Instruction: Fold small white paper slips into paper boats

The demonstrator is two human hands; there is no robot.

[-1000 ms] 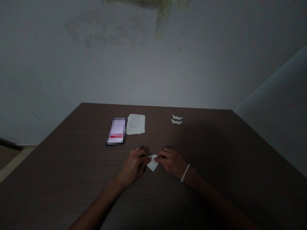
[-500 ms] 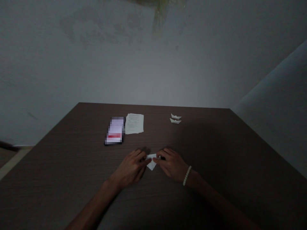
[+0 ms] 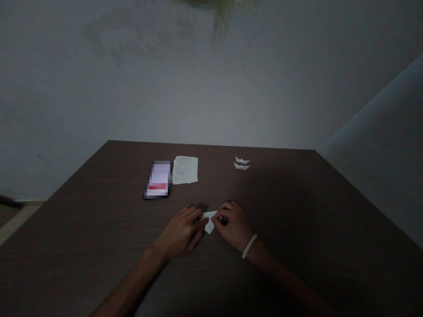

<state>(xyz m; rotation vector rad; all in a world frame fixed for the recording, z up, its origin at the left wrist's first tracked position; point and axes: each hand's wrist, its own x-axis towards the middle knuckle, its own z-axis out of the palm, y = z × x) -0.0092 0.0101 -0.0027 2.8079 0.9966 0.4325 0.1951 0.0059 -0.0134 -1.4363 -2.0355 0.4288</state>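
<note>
A small piece of folded white paper [image 3: 209, 226] lies on the dark table between my hands, its point facing me. My left hand [image 3: 183, 231] grips its left side, the thumb lying on top. On the right side, my right hand [image 3: 235, 224] pinches the paper's edge between thumb and forefinger; a beaded bracelet [image 3: 249, 246] circles that wrist. The paper's upper corners are partly hidden under my fingers. Farther back to the right sit two small folded paper boats [image 3: 242, 164], one behind the other.
A stack of printed paper sheets [image 3: 185, 170] lies at the back left of the brown wooden table [image 3: 99, 198]. Right beside it is a phone [image 3: 158, 179] with a lit, blurred screen. Beyond the table's far edge rises a stained grey wall [image 3: 211, 101].
My right hand has turned a little, its wrist shifting left and its thumb and forefinger closing into a pinch at the paper's edge. My left hand has barely moved.
</note>
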